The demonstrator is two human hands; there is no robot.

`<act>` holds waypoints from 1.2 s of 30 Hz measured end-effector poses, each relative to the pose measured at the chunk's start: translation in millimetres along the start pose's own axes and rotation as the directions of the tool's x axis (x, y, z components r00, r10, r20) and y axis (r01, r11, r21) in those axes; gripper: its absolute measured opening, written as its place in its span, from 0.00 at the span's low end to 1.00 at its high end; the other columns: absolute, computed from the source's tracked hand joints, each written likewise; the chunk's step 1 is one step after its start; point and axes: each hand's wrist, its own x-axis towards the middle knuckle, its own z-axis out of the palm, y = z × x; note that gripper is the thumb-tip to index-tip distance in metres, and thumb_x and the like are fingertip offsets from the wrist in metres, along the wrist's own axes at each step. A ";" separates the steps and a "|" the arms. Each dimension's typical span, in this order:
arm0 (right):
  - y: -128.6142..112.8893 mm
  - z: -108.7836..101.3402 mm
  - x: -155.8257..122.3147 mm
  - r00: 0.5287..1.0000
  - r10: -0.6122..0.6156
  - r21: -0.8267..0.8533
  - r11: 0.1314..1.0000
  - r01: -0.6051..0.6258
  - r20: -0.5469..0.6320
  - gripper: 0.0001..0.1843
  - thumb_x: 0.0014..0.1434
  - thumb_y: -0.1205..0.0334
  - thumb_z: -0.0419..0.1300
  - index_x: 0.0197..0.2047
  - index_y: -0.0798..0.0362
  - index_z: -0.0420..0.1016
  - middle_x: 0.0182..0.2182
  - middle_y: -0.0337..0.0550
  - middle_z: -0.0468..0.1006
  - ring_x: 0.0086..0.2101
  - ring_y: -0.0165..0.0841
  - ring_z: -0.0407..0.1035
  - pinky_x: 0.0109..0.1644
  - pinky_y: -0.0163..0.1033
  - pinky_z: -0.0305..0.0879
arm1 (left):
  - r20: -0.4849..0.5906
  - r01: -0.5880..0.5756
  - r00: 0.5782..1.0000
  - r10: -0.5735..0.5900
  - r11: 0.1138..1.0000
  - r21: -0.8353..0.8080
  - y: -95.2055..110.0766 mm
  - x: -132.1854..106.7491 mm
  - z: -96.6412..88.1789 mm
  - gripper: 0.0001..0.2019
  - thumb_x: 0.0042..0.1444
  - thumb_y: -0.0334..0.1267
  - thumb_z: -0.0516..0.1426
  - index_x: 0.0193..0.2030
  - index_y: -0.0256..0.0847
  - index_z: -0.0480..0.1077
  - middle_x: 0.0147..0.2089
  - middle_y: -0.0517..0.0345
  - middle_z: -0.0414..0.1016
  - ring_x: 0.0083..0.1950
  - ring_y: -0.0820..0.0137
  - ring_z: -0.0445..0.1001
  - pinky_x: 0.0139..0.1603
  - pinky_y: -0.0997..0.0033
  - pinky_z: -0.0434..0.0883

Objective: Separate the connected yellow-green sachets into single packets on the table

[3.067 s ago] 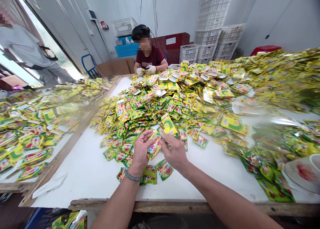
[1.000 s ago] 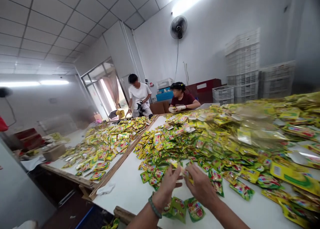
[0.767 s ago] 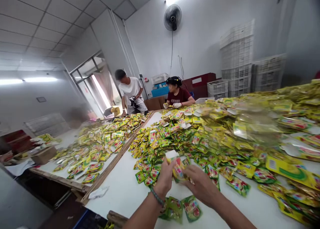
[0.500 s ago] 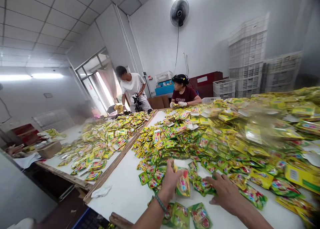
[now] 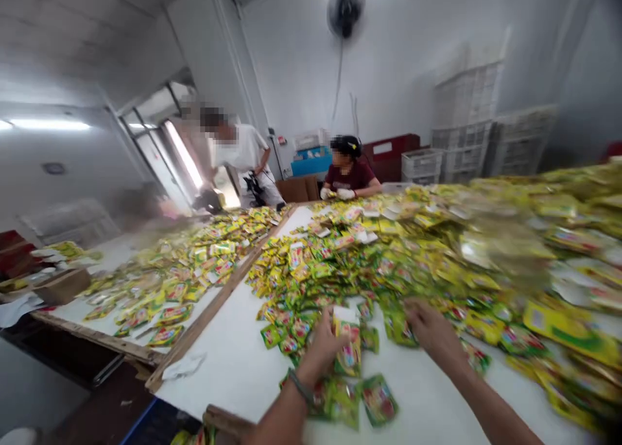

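My left hand (image 5: 321, 349), a band around its wrist, is closed on a yellow packet (image 5: 352, 355) with a white top and a colourful printed front. To its right, my right hand (image 5: 431, 330) has its fingers closed at the edge of a green sachet (image 5: 396, 323) by the near side of the pile; motion blurs the fingertips. Several small green sachets (image 5: 379, 399) with red print lie on the white tabletop (image 5: 218, 361) just below the packet. Behind both hands spreads a large heap of green and yellow sachets (image 5: 311, 270).
Larger yellow packets (image 5: 573, 331) are heaped at the right. A wooden strip (image 5: 218, 296) divides this table from another pile (image 5: 165, 289) on the left. Across the table sits a person in a dark red shirt (image 5: 352, 176); another in white (image 5: 243, 153) stands. White crates (image 5: 461, 134) are stacked behind.
My right hand has gone from spread fingers over the sachets to fingers closed on a green one, pulled from its neighbours. My left hand keeps the yellow packet. The camera view has shifted.
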 end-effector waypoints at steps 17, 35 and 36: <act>-30.6 -12.5 -8.5 0.965 -0.017 0.185 0.982 -0.033 0.263 0.07 0.57 0.59 0.59 0.37 0.53 0.71 0.29 0.37 0.72 0.29 0.29 0.63 0.32 0.34 0.58 | 0.189 0.127 0.968 -0.162 0.974 0.186 15.1 -19.0 6.5 0.40 0.44 0.40 0.70 0.62 0.40 0.56 0.42 0.55 0.79 0.36 0.68 0.78 0.36 0.70 0.74; -58.3 -14.2 -22.2 0.831 -0.221 0.094 0.975 0.202 0.511 0.13 0.51 0.69 0.66 0.41 0.51 0.74 0.30 0.34 0.73 0.31 0.30 0.64 0.35 0.33 0.55 | 0.299 0.019 0.944 -0.139 0.928 0.373 29.6 -19.8 12.8 0.26 0.46 0.44 0.68 0.52 0.37 0.74 0.17 0.68 0.65 0.18 0.75 0.61 0.19 0.76 0.55; -58.9 -15.2 -22.8 0.833 -0.210 0.088 0.977 0.192 0.512 0.15 0.50 0.70 0.67 0.42 0.51 0.72 0.30 0.34 0.73 0.30 0.29 0.63 0.34 0.32 0.54 | 0.293 0.018 0.946 -0.137 0.926 0.377 29.2 -19.8 14.1 0.26 0.45 0.44 0.69 0.51 0.37 0.75 0.16 0.69 0.63 0.17 0.76 0.58 0.19 0.77 0.52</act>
